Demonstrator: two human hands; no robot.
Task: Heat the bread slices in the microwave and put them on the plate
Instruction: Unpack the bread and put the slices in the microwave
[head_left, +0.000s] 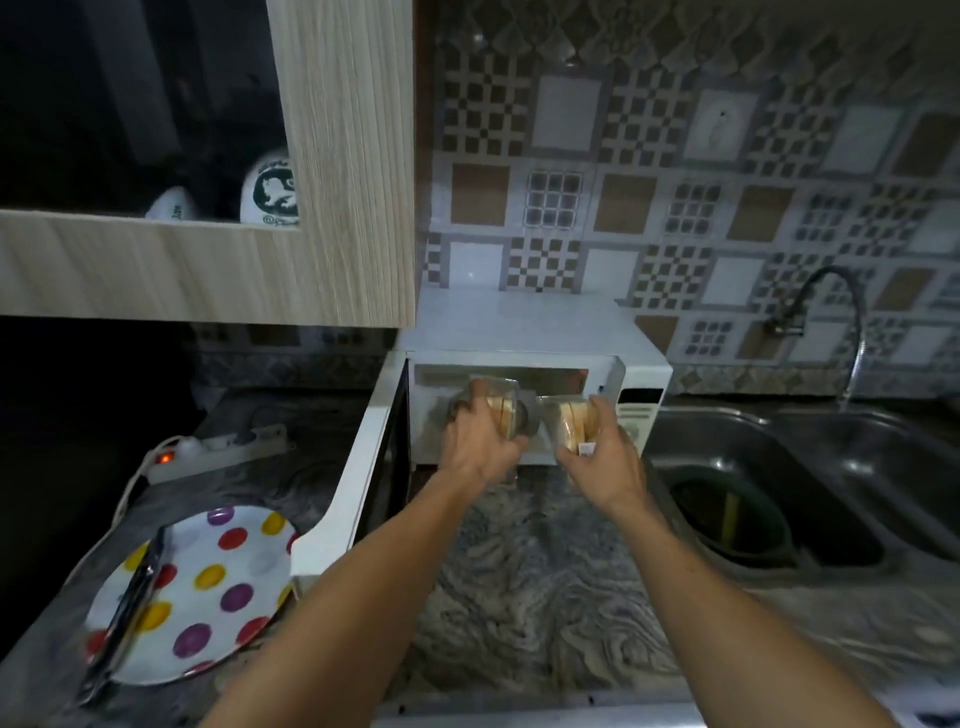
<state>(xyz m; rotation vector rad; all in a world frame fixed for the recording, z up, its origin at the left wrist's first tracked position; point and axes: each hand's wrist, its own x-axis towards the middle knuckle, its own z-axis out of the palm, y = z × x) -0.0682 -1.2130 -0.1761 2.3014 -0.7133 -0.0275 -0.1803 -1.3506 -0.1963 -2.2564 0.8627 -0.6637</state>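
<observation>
While both our hands sit at the microwave (535, 364) mouth, left hand (480, 447) curled round one bread stack (501, 413), right hand (605, 460) gripping the other stack (574, 428), the cavity lies at 12 o'clock, slices upright, plate (208, 582) at 8 o'clock.

Single head-worn wide-angle view, looking forward and down from the person's own eye line. Both forearms enter from the bottom edge; left hand (480, 441) and right hand (602, 457) sit near frame centre at full arm's reach. Just beyond the hands: open microwave (540, 332). Well left of the left hand and nearer the camera: plate (249, 561). Right of the right hand: sink (779, 467). Strong barrel distortion at the edges. No second view to overlap.
</observation>
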